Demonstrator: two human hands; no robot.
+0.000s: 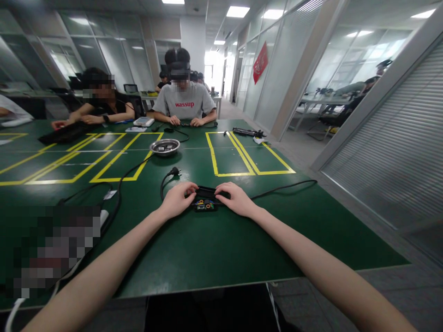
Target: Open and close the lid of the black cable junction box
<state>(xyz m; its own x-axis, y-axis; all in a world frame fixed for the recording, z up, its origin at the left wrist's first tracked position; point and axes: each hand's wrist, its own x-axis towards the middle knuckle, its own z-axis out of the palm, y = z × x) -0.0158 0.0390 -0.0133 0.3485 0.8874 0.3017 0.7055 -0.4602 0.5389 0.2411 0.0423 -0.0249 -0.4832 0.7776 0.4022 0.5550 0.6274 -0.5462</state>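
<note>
Ahead of me, a black plastic case half [206, 192], shaped like a shallow shell, is gripped at its two ends. My left hand [178, 198] pinches its left end between thumb and fingers. At the other end, the fingers of my right hand [236, 198] are closed on it. Just in front of it, on the green table, lies an open black case with a circuit board [205, 205] showing colourful parts. A black cable ending in a plug [175, 171] runs out past my left hand. Another black cable [284, 187] stretches off to the right.
A steel bowl [165, 148] with metal parts stands beyond my left hand. Yellow tape [235, 174] marks rectangles on the table [214, 258]. A blurred-out object [58, 251] lies at left beside cables. Across the table, a person in a grey shirt [185, 101] works with both hands.
</note>
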